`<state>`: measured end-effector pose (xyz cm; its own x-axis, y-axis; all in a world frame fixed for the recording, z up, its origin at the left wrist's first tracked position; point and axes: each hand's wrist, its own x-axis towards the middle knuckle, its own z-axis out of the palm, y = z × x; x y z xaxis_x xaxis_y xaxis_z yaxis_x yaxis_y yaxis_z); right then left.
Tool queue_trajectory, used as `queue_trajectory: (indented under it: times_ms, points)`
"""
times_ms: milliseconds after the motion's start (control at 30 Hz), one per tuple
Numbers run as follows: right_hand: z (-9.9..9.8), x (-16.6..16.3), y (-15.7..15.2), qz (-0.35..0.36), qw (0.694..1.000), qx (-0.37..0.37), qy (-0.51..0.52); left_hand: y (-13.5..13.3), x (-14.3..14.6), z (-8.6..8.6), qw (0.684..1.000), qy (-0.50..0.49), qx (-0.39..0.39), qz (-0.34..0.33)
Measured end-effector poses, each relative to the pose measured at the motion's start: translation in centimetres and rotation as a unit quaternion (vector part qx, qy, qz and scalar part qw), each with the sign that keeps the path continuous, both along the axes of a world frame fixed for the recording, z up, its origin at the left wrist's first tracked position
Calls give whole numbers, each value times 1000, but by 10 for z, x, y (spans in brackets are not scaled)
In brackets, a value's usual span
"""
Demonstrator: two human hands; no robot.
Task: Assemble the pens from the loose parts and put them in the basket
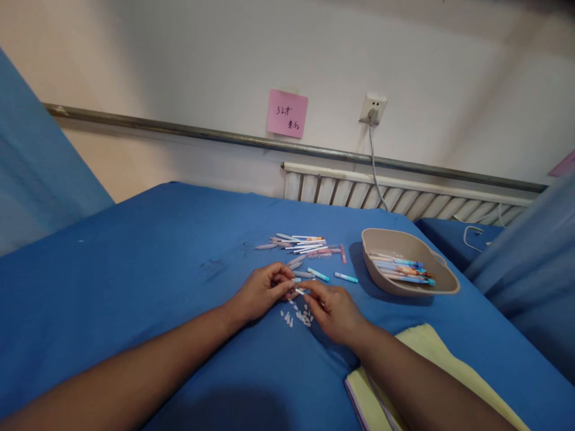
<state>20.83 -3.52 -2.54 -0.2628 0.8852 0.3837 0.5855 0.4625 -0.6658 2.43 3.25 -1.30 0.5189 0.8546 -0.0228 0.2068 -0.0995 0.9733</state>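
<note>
Closest to the camera on the right is a pale yellow cloth, soft and towel-like, with the edge of a notebook poking out from under its near-left corner. Both forearms run up from the near edge and meet in the middle of the desk, which is covered in a smooth blue sheet with a few dark smudges.

The left hand is curled, fingers bent in, thumb and fingertips pinched on one end of a thin white pen part. The right hand is half closed too, its fingertips meeting the other end of that same piece, so the two hands are basically touching tip to tip (can't tell exactly how the part is seated between them, it's tiny).

Just near of the fingertips lies a scatter of small white caps, little tube-like bits. Farther out is a loose pile of slim pens, white, pink and blue plastic barrels, with a couple of short blue ones lying apart to the right. On the right sits a beige tray with rounded corners and a matte look, holding more blue pens.
</note>
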Motion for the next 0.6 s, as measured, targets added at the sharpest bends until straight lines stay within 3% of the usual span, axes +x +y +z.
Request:
queue_trajectory:
  times_ms: [200, 367, 600]
  points:
    - [1, -3, -1, 14, 999, -19, 46, -2, 4, -1, 996, -62, -63, 17]
    - [0, -4, 1, 49, 994, -25, 97, -2, 5, -1, 995, -71, -73, 10]
    - [-15, -2, 5, -20, 987, -94, 132, 4, 1, -1, 997, -61, -42, 33]
